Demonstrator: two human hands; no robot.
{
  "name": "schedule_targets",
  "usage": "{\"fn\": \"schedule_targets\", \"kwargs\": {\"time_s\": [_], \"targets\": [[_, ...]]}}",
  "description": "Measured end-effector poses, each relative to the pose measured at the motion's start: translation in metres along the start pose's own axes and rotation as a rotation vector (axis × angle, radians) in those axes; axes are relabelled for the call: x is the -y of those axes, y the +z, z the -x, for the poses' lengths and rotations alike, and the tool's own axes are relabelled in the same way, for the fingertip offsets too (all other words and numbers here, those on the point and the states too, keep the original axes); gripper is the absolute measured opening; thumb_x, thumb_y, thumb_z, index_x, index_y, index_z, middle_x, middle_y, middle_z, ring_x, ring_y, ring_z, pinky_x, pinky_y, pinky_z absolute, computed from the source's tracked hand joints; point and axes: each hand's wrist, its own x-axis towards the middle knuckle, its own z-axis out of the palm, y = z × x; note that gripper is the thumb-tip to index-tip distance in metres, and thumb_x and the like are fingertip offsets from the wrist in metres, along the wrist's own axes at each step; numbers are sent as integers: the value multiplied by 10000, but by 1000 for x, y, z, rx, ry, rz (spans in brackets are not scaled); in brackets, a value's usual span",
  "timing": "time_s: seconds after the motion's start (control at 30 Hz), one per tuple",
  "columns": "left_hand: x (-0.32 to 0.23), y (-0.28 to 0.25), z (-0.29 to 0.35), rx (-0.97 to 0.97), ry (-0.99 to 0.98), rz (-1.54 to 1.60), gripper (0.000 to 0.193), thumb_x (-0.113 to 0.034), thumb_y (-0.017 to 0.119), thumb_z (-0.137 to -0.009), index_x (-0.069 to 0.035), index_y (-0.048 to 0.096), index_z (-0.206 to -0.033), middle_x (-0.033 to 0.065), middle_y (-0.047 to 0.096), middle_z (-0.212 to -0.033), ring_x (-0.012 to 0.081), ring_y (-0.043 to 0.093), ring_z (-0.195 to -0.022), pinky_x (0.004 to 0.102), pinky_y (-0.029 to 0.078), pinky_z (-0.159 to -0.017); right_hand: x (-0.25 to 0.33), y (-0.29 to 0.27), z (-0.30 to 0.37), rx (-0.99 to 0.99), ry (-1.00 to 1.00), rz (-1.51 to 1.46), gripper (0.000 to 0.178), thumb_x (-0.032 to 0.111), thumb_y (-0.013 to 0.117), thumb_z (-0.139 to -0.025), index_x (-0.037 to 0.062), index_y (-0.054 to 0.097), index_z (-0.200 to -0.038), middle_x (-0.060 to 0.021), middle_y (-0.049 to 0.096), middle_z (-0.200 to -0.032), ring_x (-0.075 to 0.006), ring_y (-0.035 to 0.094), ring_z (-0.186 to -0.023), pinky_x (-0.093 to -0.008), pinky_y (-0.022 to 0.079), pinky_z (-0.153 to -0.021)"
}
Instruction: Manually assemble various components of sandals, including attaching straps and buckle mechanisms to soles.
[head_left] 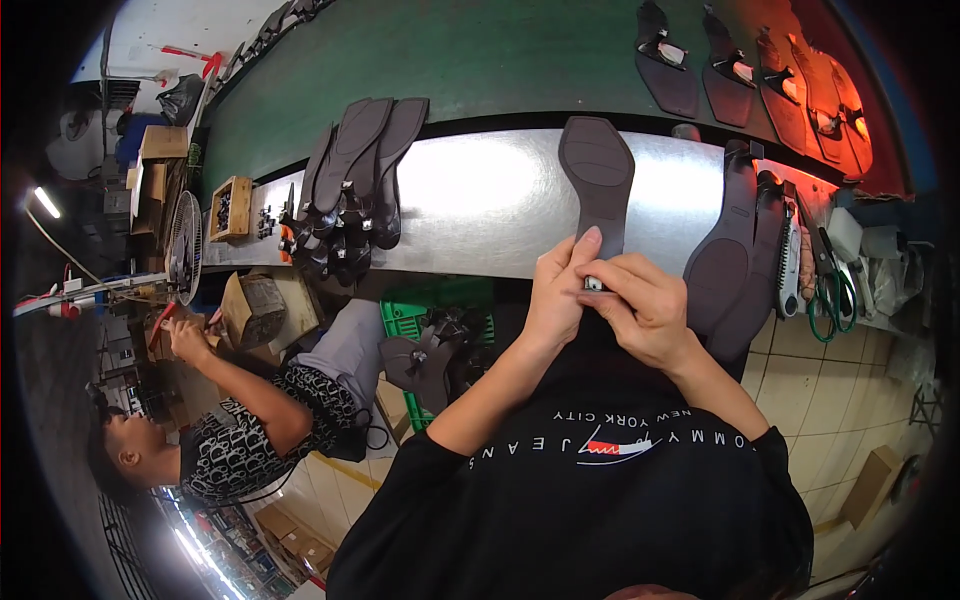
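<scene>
A dark brown, square-toed sandal sole (597, 165) points away from me over the metal bench edge. My left hand (558, 295) is closed around its narrow end, thumb on the upper face. Close beside it, my right hand (645, 305) pinches a small shiny metal piece (594, 284) at that same end. Whether this piece is fixed to the sole is hidden by my fingers. To the right of my hands, more dark soles (718, 270) overlap at the bench edge.
Behind the metal bench (470, 200) runs a green belt (500, 60) bearing several sandals (667, 75). Left lie piled sandals (350, 190) and a wooden box (231, 208). Right are a utility knife (789, 265) and green-handled scissors (833, 300). A green crate (403, 320) and a co-worker (270, 420) are left.
</scene>
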Motion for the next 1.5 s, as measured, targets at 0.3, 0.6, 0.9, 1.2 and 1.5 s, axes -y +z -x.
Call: {"fn": "schedule_targets", "kwargs": {"time_s": [0.3,0.6,0.9,1.2,1.5], "targets": [[5,3,-8,4,-46,68,156,-210,547,-965,-57,560,-942,-3,543,-770,56,505,-659,208,405,-545,6,-16,-8,78,231,-97,437,-43,683,-755,6,608,-1183,-28,547,-808,-107,532,-625,-227,446,-566],[-36,-27,-11,-134,243,-27,347,-130,602,-934,62,562,-1219,12,631,-966,45,556,-885,201,447,-793,-7,-42,-7,-64,561,-64,329,31,427,-949,30,612,-1221,9,429,-764,-52,405,-596,-205,338,-515],[-135,-85,10,-343,696,-143,319,-93,593,-933,85,576,-1197,73,669,-1019,80,615,-875,216,486,-787,-12,-48,-15,-61,668,-293,347,92,475,-966,47,562,-1298,40,484,-656,-30,429,-555,-182,375,-513],[-104,-77,-13,-307,423,-35,334,-67,634,-895,69,588,-1197,89,666,-1046,109,610,-927,237,482,-829,-40,-36,-28,-76,549,232,301,66,531,-911,10,623,-1192,-95,618,-736,-118,553,-604,-267,439,-559],[-96,-73,-14,-289,408,-42,327,-68,634,-895,63,595,-1193,72,669,-1018,95,608,-880,221,480,-790,-52,-35,-42,-101,484,483,367,90,551,-880,62,600,-1242,-143,617,-728,-231,569,-602,-345,463,-622]]}}
